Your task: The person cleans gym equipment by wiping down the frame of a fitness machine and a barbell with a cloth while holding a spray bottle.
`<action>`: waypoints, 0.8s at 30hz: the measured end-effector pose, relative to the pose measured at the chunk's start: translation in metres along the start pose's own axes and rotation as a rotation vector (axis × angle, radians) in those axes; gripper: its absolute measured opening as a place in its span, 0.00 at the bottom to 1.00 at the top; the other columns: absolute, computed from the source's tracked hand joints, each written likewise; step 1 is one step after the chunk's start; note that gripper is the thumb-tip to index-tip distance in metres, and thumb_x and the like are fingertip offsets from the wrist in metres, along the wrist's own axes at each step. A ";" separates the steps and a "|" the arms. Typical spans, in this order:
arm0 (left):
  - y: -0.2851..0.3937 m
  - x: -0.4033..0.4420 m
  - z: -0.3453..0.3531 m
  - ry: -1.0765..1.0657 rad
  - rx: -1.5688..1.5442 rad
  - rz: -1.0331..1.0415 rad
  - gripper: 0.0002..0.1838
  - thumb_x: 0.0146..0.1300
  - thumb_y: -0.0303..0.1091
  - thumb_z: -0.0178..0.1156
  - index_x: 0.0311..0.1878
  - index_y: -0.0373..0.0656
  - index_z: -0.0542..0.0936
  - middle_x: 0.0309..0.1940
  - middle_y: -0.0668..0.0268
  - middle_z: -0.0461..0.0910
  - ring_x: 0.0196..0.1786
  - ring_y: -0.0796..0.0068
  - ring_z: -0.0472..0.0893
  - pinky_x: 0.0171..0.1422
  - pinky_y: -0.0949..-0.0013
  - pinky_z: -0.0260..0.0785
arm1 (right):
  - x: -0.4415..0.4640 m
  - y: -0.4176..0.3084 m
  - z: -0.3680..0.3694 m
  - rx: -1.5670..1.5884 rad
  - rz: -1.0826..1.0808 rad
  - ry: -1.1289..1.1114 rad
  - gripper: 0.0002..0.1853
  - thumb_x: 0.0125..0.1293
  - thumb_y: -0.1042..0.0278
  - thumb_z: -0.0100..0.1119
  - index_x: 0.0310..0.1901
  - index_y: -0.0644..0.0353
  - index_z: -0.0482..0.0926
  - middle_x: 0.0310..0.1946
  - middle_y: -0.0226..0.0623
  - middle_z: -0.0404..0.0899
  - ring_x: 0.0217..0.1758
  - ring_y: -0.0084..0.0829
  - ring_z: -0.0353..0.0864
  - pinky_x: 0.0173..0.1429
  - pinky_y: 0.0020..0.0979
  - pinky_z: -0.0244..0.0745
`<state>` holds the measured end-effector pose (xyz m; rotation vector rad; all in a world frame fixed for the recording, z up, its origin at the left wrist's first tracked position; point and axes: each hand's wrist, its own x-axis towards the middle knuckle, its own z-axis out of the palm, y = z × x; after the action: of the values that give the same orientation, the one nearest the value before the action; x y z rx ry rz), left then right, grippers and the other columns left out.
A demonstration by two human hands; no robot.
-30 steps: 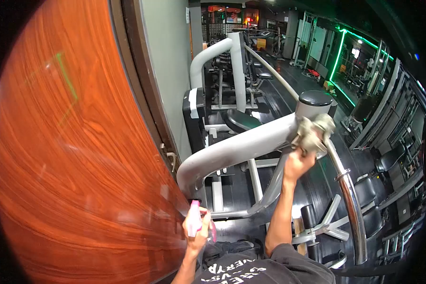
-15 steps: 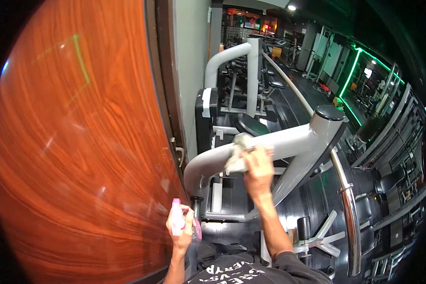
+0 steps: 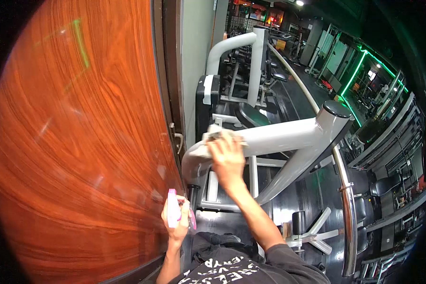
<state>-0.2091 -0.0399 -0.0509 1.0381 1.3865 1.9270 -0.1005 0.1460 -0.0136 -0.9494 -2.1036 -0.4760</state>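
Note:
My right hand (image 3: 228,158) presses a light cloth (image 3: 208,142) onto the curved left part of a thick grey tube, the frame of a gym machine (image 3: 284,136). The fingers are spread over the cloth, which is slightly blurred. Lower down on the left, my left hand (image 3: 176,217) is wrapped round a white and pink spray bottle (image 3: 173,207), held upright beside the wooden door. Part of the bottle is hidden by the fingers.
A glossy wooden door (image 3: 80,142) with a handle (image 3: 179,142) fills the left side. A chrome bar (image 3: 349,227) slants down at the right. Behind the frame are a black padded seat (image 3: 252,115) and more gym machines. A black-capped post (image 3: 337,110) rises at the tube's right end.
My right hand has slid the cloth leftward along the tube, from the capped post to the curved end. My left hand, still holding the bottle, has shifted slightly left in view.

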 end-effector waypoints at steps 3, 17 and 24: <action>0.005 0.000 0.000 -0.028 0.004 -0.019 0.05 0.67 0.26 0.58 0.41 0.37 0.73 0.28 0.68 0.73 0.23 0.83 0.74 0.29 0.76 0.68 | -0.009 -0.035 0.049 0.100 -0.225 -0.070 0.13 0.57 0.66 0.56 0.44 0.57 0.80 0.49 0.39 0.79 0.66 0.44 0.71 0.76 0.46 0.57; -0.002 -0.002 -0.004 -0.034 0.003 0.022 0.05 0.67 0.26 0.60 0.41 0.37 0.73 0.25 0.68 0.75 0.22 0.83 0.75 0.26 0.77 0.68 | 0.037 0.051 -0.067 0.104 -0.005 0.338 0.21 0.50 0.79 0.58 0.49 0.56 0.80 0.46 0.40 0.81 0.58 0.46 0.77 0.67 0.51 0.67; -0.005 -0.001 -0.006 -0.010 -0.007 0.017 0.05 0.66 0.25 0.59 0.42 0.37 0.74 0.24 0.69 0.75 0.22 0.84 0.75 0.25 0.78 0.68 | 0.027 0.060 -0.053 -0.162 0.064 0.145 0.28 0.42 0.78 0.64 0.50 0.46 0.81 0.49 0.27 0.80 0.63 0.34 0.72 0.76 0.53 0.51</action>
<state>-0.2135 -0.0421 -0.0567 1.0576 1.3684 1.9356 -0.0407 0.1664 0.0422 -1.0389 -1.9204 -0.6697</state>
